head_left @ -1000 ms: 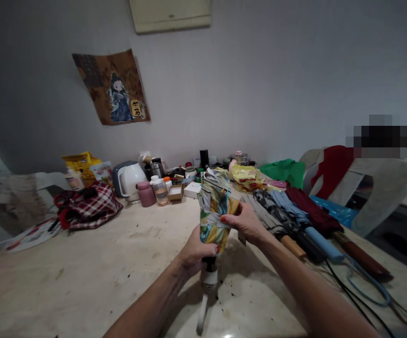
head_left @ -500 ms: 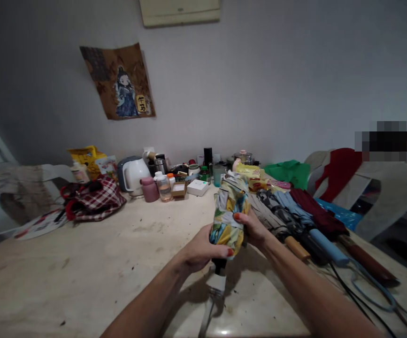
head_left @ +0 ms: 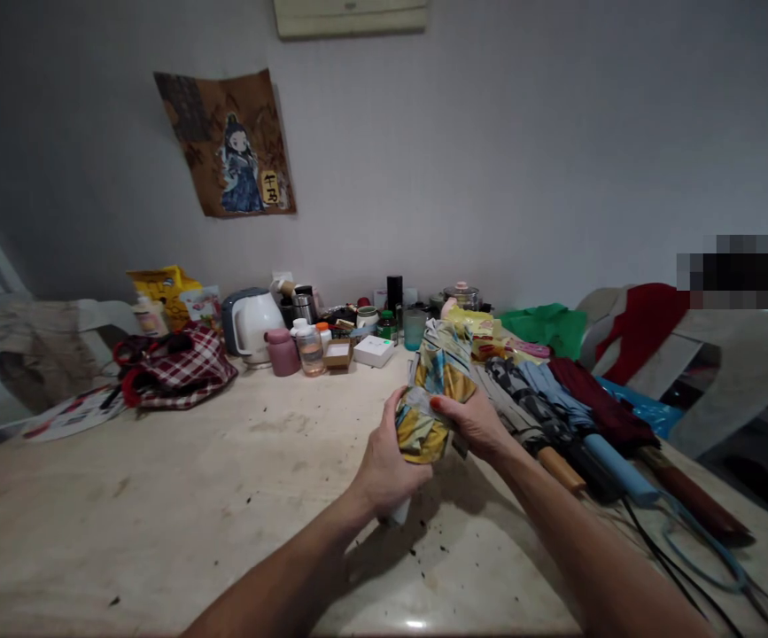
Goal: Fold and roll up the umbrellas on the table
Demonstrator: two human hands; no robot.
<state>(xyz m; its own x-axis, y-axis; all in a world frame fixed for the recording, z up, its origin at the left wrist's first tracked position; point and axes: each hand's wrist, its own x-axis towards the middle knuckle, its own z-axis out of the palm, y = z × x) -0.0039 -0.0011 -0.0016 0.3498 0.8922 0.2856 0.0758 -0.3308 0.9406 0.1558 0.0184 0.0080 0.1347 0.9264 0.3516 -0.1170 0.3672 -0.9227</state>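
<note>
A folded umbrella [head_left: 446, 372] with yellow, blue and white patterned cloth is held above the table, tilted with its top away from me. My left hand [head_left: 384, 461] is closed around its lower left side, and a bit of the pale handle [head_left: 397, 512] shows beneath that hand. On the right side, my right hand [head_left: 480, 421] grips the cloth, its thumb pressed on a grey-white band [head_left: 416, 403] that crosses the folds. The fingers behind the umbrella are hidden.
Several furled umbrellas [head_left: 570, 416] lie side by side at the right, their cords near the front edge. Along the back stand a kettle [head_left: 257, 328], a pink jar [head_left: 283, 353], bottles and a white box [head_left: 374, 352]. A checked bag [head_left: 181, 372] lies at left.
My left hand has turned around the lower end, now covering most of the handle, and its thumb has moved up. The strap that hung below is out of sight.
</note>
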